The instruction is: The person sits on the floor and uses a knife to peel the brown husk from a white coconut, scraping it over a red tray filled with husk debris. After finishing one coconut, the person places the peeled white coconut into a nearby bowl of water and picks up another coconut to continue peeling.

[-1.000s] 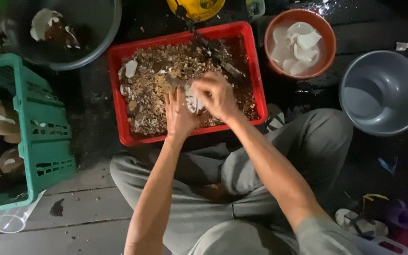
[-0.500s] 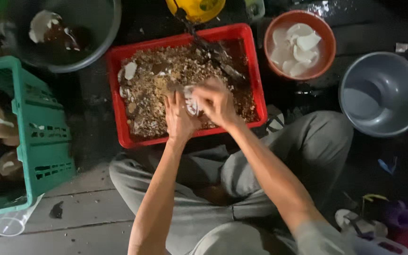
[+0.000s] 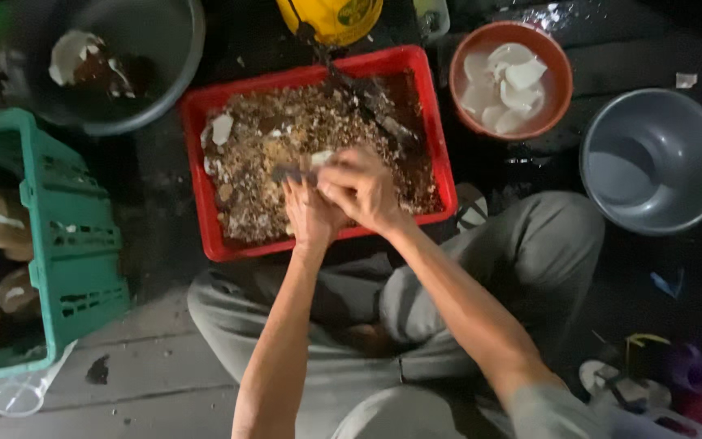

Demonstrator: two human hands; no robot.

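A green slatted plastic crate (image 3: 50, 244) fills the left edge, its near wall well apart from the red rectangular plastic tray (image 3: 205, 219) at centre. That tray holds a layer of brown shell scraps and pale fragments, and its front rim lies just ahead of the person's grey-trousered knees. A large dark grey round basin (image 3: 172, 89) sits at upper left, close to the tray's far left corner, with a narrow dark gap between them. A grey round plastic bowl (image 3: 660, 203) stands at right, well clear of the tray, with dark floor between. An orange round bowl (image 3: 554, 89) of white curved pieces sits just beyond the tray's far right corner.

Over the tray's near middle, both hands meet. The left hand (image 3: 312, 215) has its fingers curled closed around a small pale-and-dark piece (image 3: 306, 165), most of it hidden. The right hand (image 3: 363, 189) presses against the same piece from the right, fingers bent in tight; whether it grips a tool cannot be told.
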